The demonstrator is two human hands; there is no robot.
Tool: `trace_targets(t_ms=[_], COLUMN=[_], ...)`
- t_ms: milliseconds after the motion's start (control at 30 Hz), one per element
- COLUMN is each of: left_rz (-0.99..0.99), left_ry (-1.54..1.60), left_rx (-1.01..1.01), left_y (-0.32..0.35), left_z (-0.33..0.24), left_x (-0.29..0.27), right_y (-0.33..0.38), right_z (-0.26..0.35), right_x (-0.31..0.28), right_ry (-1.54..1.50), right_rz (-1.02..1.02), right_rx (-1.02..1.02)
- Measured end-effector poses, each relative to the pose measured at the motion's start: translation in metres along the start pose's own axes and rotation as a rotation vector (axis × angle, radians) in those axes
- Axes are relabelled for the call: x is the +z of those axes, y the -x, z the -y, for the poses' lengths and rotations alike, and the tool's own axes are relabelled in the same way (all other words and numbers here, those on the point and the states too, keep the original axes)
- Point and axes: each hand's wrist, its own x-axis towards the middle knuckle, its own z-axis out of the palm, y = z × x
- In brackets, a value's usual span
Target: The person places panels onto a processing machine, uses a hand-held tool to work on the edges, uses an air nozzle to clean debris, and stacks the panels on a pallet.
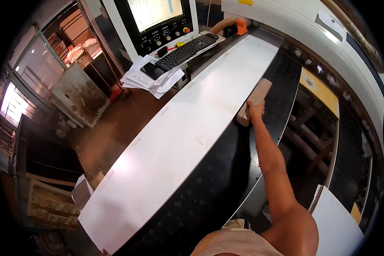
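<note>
My right hand is closed round a brown wooden block, its arm stretched far forward. The block lies along the right edge of a long white board, over the black table with its raised round studs. The board runs from the lower left away to the machine at the far end, and several short notches or marks show along its left edge. Of my left hand, only what looks like a fingertip shows at the board's near end; the rest is out of the picture.
A control panel with a screen stands beyond the board, with a keyboard, a phone and loose papers. An orange fitting with a hose sits at the far end. Another white panel lies at the lower right.
</note>
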Motion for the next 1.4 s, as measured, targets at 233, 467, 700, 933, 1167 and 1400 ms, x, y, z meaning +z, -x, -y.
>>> trace_targets(t_ms=[233, 467, 700, 933, 1167, 1400], left_rz=[0.031, 0.047, 0.035, 0.014, -0.013, 0.021], left_ry=[0.047, 0.05, 0.045, 0.03, 0.036, 0.152], left_rx=[-0.117, -0.185, -0.239, -0.267, -0.284, -0.145], left_y=[0.012, 0.011, 0.018, 0.026, 0.042, 0.085], left_z=[-0.026, -0.031, -0.038, -0.052, -0.07, -0.073], left_x=[0.025, 0.032, 0.037, 0.05, 0.063, 0.116], right_y=[-0.002, -0.01, -0.035, -0.096, -0.195, -0.305], right_z=[-0.009, -0.011, -0.023, -0.03, -0.033, -0.035], right_x=[0.024, 0.028, 0.025, 0.034, 0.047, 0.049], right_ry=[0.08, 0.09, -0.003, -0.061, -0.058, -0.071], right_rz=[0.039, -0.059, 0.04, 0.066, 0.07, 0.038], right_rx=[-0.112, -0.167, -0.207, -0.21, -0.212, -0.188])
